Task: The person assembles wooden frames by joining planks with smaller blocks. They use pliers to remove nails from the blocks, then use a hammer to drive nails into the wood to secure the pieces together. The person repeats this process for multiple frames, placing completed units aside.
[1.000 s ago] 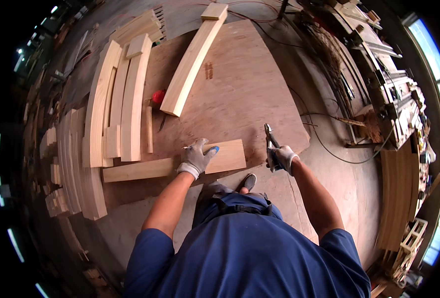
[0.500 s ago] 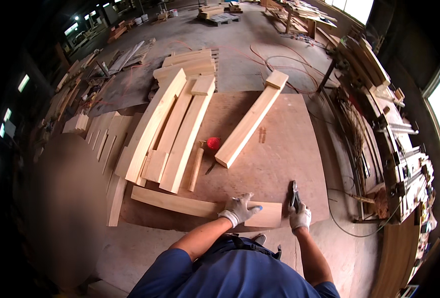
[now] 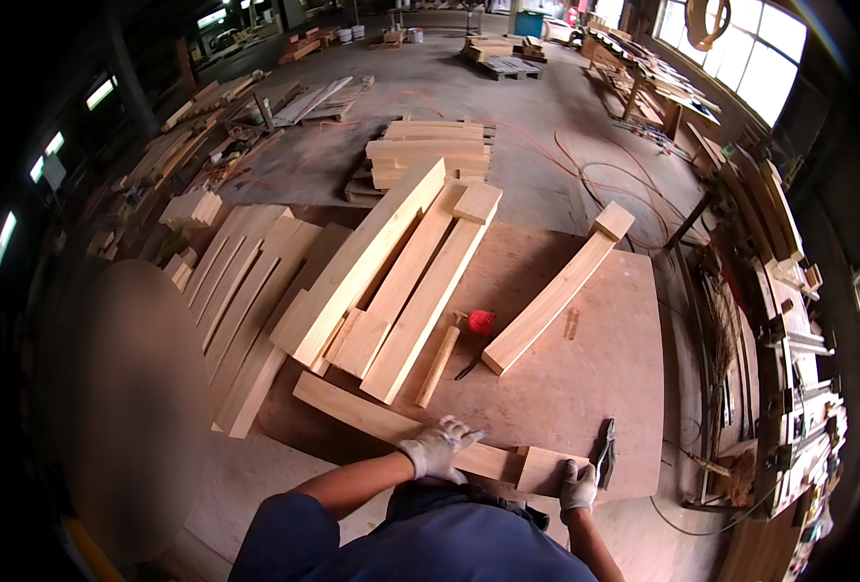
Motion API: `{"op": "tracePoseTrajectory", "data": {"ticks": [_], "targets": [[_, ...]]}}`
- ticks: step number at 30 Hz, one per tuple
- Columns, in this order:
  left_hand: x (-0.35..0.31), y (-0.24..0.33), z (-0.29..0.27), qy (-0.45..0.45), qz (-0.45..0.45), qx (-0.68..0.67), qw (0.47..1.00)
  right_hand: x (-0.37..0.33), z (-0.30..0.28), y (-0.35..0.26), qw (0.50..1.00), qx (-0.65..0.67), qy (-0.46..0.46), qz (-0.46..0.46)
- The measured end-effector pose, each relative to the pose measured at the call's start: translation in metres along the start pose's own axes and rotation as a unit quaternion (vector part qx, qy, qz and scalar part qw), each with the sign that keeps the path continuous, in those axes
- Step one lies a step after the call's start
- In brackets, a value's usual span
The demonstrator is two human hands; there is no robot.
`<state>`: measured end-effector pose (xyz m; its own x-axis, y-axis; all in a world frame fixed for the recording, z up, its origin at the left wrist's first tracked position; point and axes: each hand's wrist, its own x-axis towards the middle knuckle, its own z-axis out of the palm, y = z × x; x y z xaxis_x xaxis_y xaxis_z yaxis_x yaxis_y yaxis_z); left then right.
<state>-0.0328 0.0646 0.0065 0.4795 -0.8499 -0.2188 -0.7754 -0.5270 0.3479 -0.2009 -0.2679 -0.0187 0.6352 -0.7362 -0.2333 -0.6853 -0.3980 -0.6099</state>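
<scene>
Blurred brown shape [image 3: 114, 407], lower left

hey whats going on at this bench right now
A person in gloves is handling wood at the near edge of a brown work surface. Their left hand is on a long wooden board, and their right hand is at the right end of a short wooden block. Pliers are just beside that right hand. A wooden-handled hammer lies farther back, near more timber pieces.

Pale block [image 3: 551, 472] at end of board [image 3: 367, 415]
</scene>
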Motion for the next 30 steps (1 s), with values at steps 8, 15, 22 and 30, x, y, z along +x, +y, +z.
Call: {"op": "tracePoseTrajectory", "data": {"ticks": [8, 15, 22, 30], "targets": [[-0.005, 0.001, -0.013, -0.076, -0.118, 0.032, 0.990, 0.037, -0.006, -0.016, 0.996, -0.051, -0.073, 0.013], [0.007, 0.019, -0.002, -0.013, -0.210, -0.012, 0.977, 0.094, -0.010, -0.065, 0.989, 0.022, -0.051, -0.136], [0.015, 0.026, 0.003, 0.006, -0.224, -0.026, 0.974, 0.114, -0.005, -0.075, 0.984, -0.069, -0.072, -0.145], [0.015, 0.022, 0.023, 0.049, -0.215, -0.027, 0.975, 0.111, 0.005, -0.054, 0.990, -0.027, -0.053, -0.124]]}}
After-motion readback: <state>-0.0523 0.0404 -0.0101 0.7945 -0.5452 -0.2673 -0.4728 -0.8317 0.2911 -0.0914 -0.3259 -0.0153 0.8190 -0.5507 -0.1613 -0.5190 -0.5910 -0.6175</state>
